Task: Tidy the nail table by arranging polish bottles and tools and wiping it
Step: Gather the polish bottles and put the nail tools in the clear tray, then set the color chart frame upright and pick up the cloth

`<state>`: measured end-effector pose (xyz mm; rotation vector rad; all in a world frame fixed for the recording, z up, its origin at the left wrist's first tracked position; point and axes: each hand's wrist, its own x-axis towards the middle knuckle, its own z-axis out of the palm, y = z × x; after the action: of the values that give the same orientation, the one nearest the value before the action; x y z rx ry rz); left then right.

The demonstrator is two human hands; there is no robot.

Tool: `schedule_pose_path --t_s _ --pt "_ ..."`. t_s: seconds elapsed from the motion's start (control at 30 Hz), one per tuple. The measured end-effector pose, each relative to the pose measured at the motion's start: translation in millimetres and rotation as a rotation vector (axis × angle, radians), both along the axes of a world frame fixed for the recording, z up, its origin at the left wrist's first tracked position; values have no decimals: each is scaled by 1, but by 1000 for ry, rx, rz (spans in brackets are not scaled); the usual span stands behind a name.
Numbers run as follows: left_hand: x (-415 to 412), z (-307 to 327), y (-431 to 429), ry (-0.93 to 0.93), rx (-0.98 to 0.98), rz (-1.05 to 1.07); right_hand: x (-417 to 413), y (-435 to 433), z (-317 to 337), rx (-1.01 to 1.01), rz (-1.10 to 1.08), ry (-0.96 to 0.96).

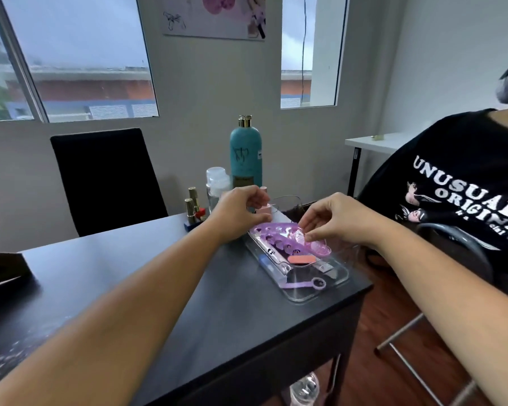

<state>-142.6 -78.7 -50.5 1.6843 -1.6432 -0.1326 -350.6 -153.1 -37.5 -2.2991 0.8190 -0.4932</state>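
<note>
A clear plastic tray [311,291] sits at the right end of the black table [159,288]. In it lie purple toe separators [273,238], an orange nail file [302,259] and a purple tool with a ring end [305,285]. My right hand [335,221] pinches the pink-purple end of a toe separator [320,247] over the tray. My left hand [238,212] hovers with curled fingers at the tray's far end, next to a pink polish bottle [264,207]; what it holds is unclear.
Behind the tray stand a tall teal bottle [246,153], a clear bottle [216,183] and gold-capped polish bottles [192,208]. A black chair [106,180] is at the far side. A person in a black printed shirt [458,183] sits at the right.
</note>
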Motion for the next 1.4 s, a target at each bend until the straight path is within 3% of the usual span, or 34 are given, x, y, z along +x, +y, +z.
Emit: schedule_pose_path --t_s 0.27,0.6,0.9,1.23,1.4 --pt "17 10 44 -16 -84 50 13 24 11 -66 9 -125" --pt "76 10 162 43 -163 240 93 97 20 -95 197 -276" --pt "151 1 305 -4 -104 509 204 170 -5 -20 427 -300" --pt "215 -17 400 109 -96 782 322 203 -41 -15 436 -194" --pt "269 -38 427 56 -158 1090 368 204 -55 -48 394 -206"
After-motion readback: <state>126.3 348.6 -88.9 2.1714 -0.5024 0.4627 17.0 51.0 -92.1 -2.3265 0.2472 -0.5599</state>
